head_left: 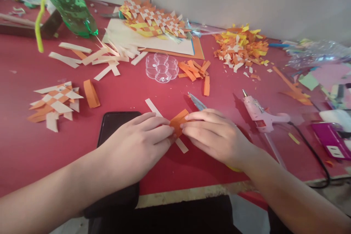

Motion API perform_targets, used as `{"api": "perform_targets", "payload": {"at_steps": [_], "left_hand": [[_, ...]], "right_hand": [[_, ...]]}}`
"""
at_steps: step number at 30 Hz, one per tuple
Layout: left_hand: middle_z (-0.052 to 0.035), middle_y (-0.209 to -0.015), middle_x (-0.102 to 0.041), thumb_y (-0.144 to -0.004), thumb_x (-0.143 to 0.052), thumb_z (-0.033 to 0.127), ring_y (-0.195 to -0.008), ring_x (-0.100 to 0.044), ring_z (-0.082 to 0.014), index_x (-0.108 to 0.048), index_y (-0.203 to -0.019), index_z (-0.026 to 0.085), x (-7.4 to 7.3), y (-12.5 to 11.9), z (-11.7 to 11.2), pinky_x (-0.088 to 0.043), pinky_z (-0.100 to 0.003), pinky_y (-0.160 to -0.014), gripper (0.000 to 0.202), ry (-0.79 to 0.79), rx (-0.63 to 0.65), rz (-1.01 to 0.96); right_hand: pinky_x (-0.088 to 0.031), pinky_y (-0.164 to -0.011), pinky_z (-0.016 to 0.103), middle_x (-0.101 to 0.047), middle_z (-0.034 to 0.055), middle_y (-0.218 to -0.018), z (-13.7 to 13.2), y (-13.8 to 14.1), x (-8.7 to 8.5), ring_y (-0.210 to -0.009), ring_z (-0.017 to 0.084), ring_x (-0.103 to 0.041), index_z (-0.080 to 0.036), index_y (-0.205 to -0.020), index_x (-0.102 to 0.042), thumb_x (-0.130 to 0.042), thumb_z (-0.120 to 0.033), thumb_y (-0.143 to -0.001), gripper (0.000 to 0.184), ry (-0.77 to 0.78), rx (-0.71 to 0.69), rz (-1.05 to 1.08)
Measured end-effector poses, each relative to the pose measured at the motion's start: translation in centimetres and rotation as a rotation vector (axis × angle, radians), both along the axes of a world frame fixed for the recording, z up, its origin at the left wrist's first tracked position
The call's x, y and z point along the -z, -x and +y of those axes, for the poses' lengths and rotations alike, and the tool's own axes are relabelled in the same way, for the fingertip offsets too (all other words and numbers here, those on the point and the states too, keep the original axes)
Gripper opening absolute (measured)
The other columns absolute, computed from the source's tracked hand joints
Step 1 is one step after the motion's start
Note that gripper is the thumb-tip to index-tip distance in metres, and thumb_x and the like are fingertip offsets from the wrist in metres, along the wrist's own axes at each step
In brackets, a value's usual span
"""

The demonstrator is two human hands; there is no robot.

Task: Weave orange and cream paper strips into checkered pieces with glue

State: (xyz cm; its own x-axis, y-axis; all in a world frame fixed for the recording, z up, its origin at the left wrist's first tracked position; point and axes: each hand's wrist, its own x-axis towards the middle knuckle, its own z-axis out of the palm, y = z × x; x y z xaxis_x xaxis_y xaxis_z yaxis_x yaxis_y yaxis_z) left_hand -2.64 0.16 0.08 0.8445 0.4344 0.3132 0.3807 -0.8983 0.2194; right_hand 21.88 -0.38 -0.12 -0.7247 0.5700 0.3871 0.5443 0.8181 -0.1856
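Observation:
My left hand [149, 131] and my right hand [216, 133] meet over the table, their fingertips closed on an orange paper strip [178, 120]. A cream paper strip [182, 146] crosses it diagonally, running beneath the left fingers. Just past my right fingers lie scissors [196, 101], blades pointing away, their handles mostly hidden by that hand. A black phone [116, 122] lies partly under my left wrist. To the left rests a woven orange and cream paper fish [58, 98], with a folded orange strip [91, 94] beside it.
Loose cream strips [109, 56], a clear flower-shaped case [161, 67] and orange strips [193, 70] lie ahead. Behind are woven paper pieces [153, 18] and a scrap pile [241, 47]. A green bottle [65, 3] stands left; a pink glue gun [260, 113] with its cord lies right.

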Motion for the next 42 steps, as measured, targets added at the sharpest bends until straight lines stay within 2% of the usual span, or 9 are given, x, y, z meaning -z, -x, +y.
{"api": "perform_targets", "payload": {"at_steps": [5, 10, 17, 20, 25, 31, 36, 39, 42], "left_hand": [[-0.0101, -0.101, -0.075, -0.091, -0.039, 0.004, -0.095, -0.07, -0.0259, -0.073, -0.097, 0.012, 0.1, 0.5, 0.7, -0.06, -0.043, -0.085, 0.035, 0.081, 0.027, -0.059], [-0.0131, -0.109, -0.073, -0.088, -0.036, -0.001, -0.096, -0.07, -0.0234, -0.068, -0.108, 0.01, 0.2, 0.9, 1.4, -0.059, -0.038, -0.083, 0.039, 0.135, 0.017, -0.086], [-0.0094, -0.118, -0.071, -0.09, -0.052, 0.009, -0.117, -0.062, -0.0209, -0.063, -0.12, 0.013, -0.6, 0.7, 0.8, -0.049, -0.037, -0.105, 0.032, 0.241, -0.079, -0.263], [-0.0043, -0.103, -0.075, -0.088, -0.066, 0.024, -0.097, -0.069, -0.0164, -0.068, -0.109, 0.018, -1.2, 0.5, 0.4, -0.056, -0.028, -0.089, 0.023, 0.403, -0.199, -0.362], [0.0011, -0.075, -0.075, -0.086, -0.07, 0.03, -0.06, -0.067, -0.0101, -0.076, -0.09, 0.021, -1.7, 0.1, 0.4, -0.054, -0.016, -0.054, 0.011, 0.832, -0.361, -0.458], [0.0004, -0.077, -0.076, -0.082, -0.075, 0.03, -0.067, -0.07, -0.0112, -0.073, -0.094, 0.019, -1.4, -0.5, 0.2, -0.056, -0.017, -0.061, 0.017, 1.267, -0.372, -0.625], [0.0035, -0.062, -0.067, -0.083, -0.072, 0.038, -0.053, -0.056, -0.0069, -0.076, -0.078, 0.02, -1.7, -0.9, -0.5, -0.044, -0.014, -0.049, 0.019, 1.344, -0.435, -0.444], [0.0031, -0.058, -0.061, -0.082, -0.07, 0.046, -0.05, -0.05, -0.0075, -0.073, -0.072, 0.019, -1.8, -0.9, -0.7, -0.039, -0.016, -0.046, 0.029, 1.276, -0.486, -0.412], [0.0019, -0.06, -0.062, -0.084, -0.067, 0.051, -0.053, -0.052, -0.0087, -0.072, -0.073, 0.018, -1.7, -0.7, -0.7, -0.04, -0.016, -0.047, 0.034, 1.245, -0.535, -0.46]], "right_hand": [[-0.053, -0.092, 0.039, -0.074, 0.0049, -0.112, -0.1, 0.2, -0.4, -0.111, 0.02, -0.064, -0.023, -0.116, -0.066, -0.049, -0.014, -0.098, 0.026, -0.051, -0.068, -0.001], [-0.055, -0.083, 0.033, -0.076, 0.0039, -0.101, -0.1, 0.7, -0.3, -0.097, 0.016, -0.069, -0.019, -0.118, -0.063, -0.051, -0.011, -0.097, 0.026, -0.01, -0.056, 0.029], [-0.056, -0.086, 0.025, -0.076, -0.0008, -0.1, -0.4, 0.6, 0.2, -0.09, 0.01, -0.071, -0.022, -0.11, -0.061, -0.059, -0.008, -0.09, 0.026, 0.14, 0.088, 0.302], [-0.058, -0.079, 0.02, -0.076, -0.0009, -0.1, -1.0, 0.6, 0.2, -0.085, 0.01, -0.073, -0.023, -0.113, -0.059, -0.064, -0.009, -0.085, 0.032, 0.226, 0.206, 0.437], [-0.059, -0.074, 0.023, -0.076, 0.0023, -0.099, -1.6, 0.7, 0.0, -0.084, 0.013, -0.074, -0.023, -0.116, -0.056, -0.066, -0.015, -0.086, 0.033, 0.52, 0.149, 0.587], [-0.056, -0.067, 0.018, -0.075, -0.0015, -0.086, -1.5, 0.8, -0.5, -0.075, 0.009, -0.07, -0.024, -0.107, -0.052, -0.069, -0.016, -0.085, 0.029, 0.794, 0.154, 0.717], [-0.055, -0.067, 0.02, -0.072, -0.0032, -0.084, -1.9, 0.9, -0.8, -0.074, 0.009, -0.068, -0.025, -0.096, -0.051, -0.068, -0.02, -0.087, 0.02, 0.915, 0.184, 0.711], [-0.053, -0.067, 0.021, -0.07, -0.0036, -0.084, -1.9, 0.7, -0.9, -0.074, 0.01, -0.067, -0.026, -0.096, -0.053, -0.066, -0.021, -0.088, 0.015, 0.801, 0.196, 0.633], [-0.051, -0.068, 0.026, -0.067, -0.0011, -0.082, -1.4, 0.2, -0.8, -0.075, 0.013, -0.064, -0.024, -0.091, -0.057, -0.062, -0.019, -0.089, 0.007, 0.433, 0.341, 0.407]]}}
